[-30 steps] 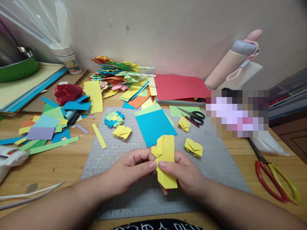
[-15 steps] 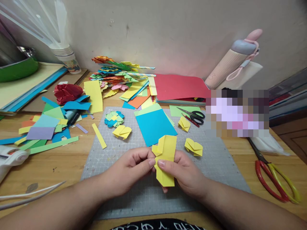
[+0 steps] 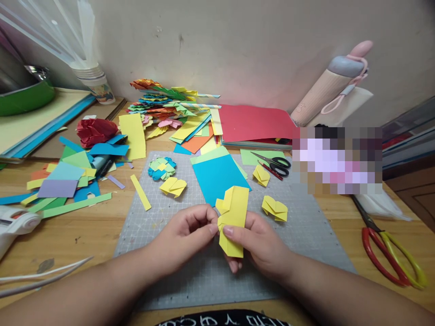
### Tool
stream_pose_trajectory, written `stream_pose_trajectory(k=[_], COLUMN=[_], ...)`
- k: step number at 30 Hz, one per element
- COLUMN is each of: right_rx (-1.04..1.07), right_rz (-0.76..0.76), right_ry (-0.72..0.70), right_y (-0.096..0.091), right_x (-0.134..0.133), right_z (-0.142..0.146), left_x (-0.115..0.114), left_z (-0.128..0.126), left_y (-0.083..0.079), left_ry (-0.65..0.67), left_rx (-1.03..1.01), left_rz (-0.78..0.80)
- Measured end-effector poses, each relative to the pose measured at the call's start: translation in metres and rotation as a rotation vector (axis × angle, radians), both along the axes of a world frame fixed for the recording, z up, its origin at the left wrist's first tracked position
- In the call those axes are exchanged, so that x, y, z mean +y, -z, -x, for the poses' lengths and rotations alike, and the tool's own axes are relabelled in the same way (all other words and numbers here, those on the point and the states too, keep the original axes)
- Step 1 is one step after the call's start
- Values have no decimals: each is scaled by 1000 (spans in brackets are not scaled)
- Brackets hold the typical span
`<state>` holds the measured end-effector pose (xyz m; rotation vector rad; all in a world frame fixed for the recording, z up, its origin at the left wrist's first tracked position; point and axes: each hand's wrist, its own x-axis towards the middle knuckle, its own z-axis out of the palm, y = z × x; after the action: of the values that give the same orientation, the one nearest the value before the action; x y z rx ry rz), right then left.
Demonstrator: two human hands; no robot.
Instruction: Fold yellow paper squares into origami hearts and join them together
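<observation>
Above the grey cutting mat [image 3: 163, 280], a folded piece of yellow paper [image 3: 238, 210] is upright between both hands. My right hand [image 3: 263, 240] grips its right side, thumb pressed on the front and fingers behind. With thumb and fingertips closed, my left hand [image 3: 190, 231] pinches the small folded flap at the paper's left edge. Folded yellow paper pieces lie around: one on the left [image 3: 173, 186], one at the back [image 3: 261, 175] and one on the right [image 3: 274, 208]. Just beyond the hands is a blue paper sheet [image 3: 217, 176].
Black scissors [image 3: 277, 162] and a blue-green paper flower [image 3: 162, 168] lie on the mat. Paper scraps [image 3: 61, 181] and a red paper flower [image 3: 96, 132] are at left. Large red-and-yellow-handled scissors [image 3: 385, 258] lie right. A red sheet [image 3: 254, 123] is at the back.
The yellow paper has risen slightly and shifted a little left, tilting a bit in the right hand. Both hands keep hold of it; the things on the table have not moved.
</observation>
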<state>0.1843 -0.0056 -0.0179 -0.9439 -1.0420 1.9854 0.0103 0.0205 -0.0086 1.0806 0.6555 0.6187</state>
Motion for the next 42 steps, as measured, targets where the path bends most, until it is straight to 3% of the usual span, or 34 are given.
stream_pose_trajectory(k=[13, 27, 42], right_rx=[-202, 141, 154], right_rz=[-71, 4, 117], right_ry=[88, 25, -7], right_y=[-8, -2, 7], right_x=[-1, -1, 3], right_z=[3, 2, 1], left_x=[1, -3, -3], left_z=[-6, -7, -6], left_y=[-5, -5, -4], left_ry=[-140, -166, -135], left_rx=[266, 265, 225], left_rz=[-137, -130, -117])
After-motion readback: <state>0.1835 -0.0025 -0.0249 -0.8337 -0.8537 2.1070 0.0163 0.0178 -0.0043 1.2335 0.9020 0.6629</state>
